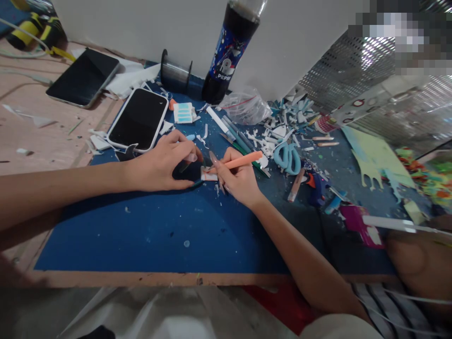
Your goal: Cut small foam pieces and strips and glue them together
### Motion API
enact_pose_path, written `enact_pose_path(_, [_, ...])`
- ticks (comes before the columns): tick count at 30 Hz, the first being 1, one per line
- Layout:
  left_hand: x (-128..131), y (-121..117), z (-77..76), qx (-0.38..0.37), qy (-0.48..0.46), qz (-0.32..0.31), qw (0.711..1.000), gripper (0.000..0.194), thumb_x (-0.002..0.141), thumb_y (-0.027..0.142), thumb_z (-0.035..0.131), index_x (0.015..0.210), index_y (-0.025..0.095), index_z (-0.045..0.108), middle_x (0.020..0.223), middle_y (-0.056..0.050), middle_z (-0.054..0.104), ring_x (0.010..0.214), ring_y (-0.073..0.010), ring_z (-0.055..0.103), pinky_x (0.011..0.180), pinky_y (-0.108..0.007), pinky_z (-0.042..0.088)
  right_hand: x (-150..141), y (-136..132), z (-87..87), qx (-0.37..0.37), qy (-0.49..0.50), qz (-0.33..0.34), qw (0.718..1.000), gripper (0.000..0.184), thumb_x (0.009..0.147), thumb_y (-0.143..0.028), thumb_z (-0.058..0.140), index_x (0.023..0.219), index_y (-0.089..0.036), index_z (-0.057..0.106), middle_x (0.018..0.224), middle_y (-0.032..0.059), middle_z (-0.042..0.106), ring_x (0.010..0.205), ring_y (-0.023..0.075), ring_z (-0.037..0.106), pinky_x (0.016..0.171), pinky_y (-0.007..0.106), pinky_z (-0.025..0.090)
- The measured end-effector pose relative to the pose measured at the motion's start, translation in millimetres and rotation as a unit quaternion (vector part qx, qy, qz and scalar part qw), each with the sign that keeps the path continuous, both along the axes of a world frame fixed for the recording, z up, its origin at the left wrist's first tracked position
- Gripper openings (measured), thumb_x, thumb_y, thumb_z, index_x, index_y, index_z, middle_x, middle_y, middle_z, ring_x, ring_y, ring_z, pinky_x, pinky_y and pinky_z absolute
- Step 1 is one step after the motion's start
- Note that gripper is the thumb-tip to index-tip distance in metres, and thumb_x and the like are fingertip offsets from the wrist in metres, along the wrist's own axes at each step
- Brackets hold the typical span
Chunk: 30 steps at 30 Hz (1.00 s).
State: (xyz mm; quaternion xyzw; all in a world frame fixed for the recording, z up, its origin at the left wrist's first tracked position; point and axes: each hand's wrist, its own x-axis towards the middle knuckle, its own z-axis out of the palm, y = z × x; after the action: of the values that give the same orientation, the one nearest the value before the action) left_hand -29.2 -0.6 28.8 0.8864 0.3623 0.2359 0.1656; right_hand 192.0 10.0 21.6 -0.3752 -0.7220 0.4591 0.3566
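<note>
An orange marker (243,160) is gripped in my right hand (238,179), slanting with its tip down on a small white piece (211,177). Faint orange marks show on that piece, which lies on the blue mat (151,230). To its left rests my left hand (165,162), thumb and fingers curved apart. Its fingertips come close to the piece's left edge; whether they touch it I cannot tell. Just beyond the hands lie a white-capped pen (219,122) and a craft knife-like tool partly hidden by my right hand.
Behind the hands are a white-framed phone (139,117), a dark tablet-like phone (84,77), a spool (175,73) and a Pepsi bottle (229,52). Blue scissors (287,155), foam scraps (296,113) and a glue gun (318,188) lie right. Another person's arm (413,254) is at far right.
</note>
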Motion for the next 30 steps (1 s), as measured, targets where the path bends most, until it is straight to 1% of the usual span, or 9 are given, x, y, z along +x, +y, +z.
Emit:
enact_pose_path(7, [0.5, 0.5, -0.2, -0.011, 0.006, 0.0, 1.0, 0.033, 0.075, 0.033, 0.064, 0.1, 0.018, 0.048, 0.095, -0.008, 0.057, 0.093, -0.0248, 0.044, 0.074, -0.033, 0.041, 1.0, -0.7, -0.8, 0.0, 0.007, 0.002, 1.0, 0.036, 0.089, -0.037, 0.056, 0.065, -0.022, 0.033, 0.051, -0.0075, 0.038, 0.041, 0.0051, 0.034, 0.04, 0.021, 0.031])
enact_pose_path(18, [0.0, 0.4, 0.8, -0.001, 0.004, -0.005, 1.0, 0.032, 0.077, 0.034, 0.062, 0.1, 0.017, 0.047, 0.096, -0.009, 0.058, 0.093, -0.0251, 0.044, 0.073, -0.033, 0.04, 1.8, -0.7, 1.5, -0.001, 0.026, 0.025, 0.999, 0.035, 0.09, -0.033, 0.054, 0.064, -0.022, 0.034, 0.047, -0.0097, 0.033, 0.036, 0.0042, 0.035, 0.038, 0.021, 0.031])
enact_pose_path(24, [0.3, 0.1, 0.5, -0.001, -0.002, -0.003, 1.0, 0.032, 0.076, 0.033, 0.063, 0.098, 0.017, 0.048, 0.095, -0.01, 0.058, 0.093, -0.0249, 0.044, 0.072, -0.033, 0.041, 1.1, -1.1, 0.8, -0.009, 0.031, 0.017, 0.999, 0.036, 0.089, -0.033, 0.056, 0.063, -0.022, 0.035, 0.048, -0.0085, 0.037, 0.037, 0.0041, 0.036, 0.038, 0.021, 0.032])
enact_pose_path(30, [0.4, 0.1, -0.1, -0.006, 0.003, -0.002, 1.0, 0.031, 0.076, 0.033, 0.063, 0.098, 0.017, 0.047, 0.095, -0.009, 0.058, 0.094, -0.0248, 0.044, 0.074, -0.033, 0.041, 1.0, -1.6, 1.9, -0.007, 0.028, 0.017, 0.999, 0.035, 0.09, -0.034, 0.056, 0.063, -0.022, 0.036, 0.045, -0.0092, 0.038, 0.035, 0.0041, 0.039, 0.037, 0.021, 0.033])
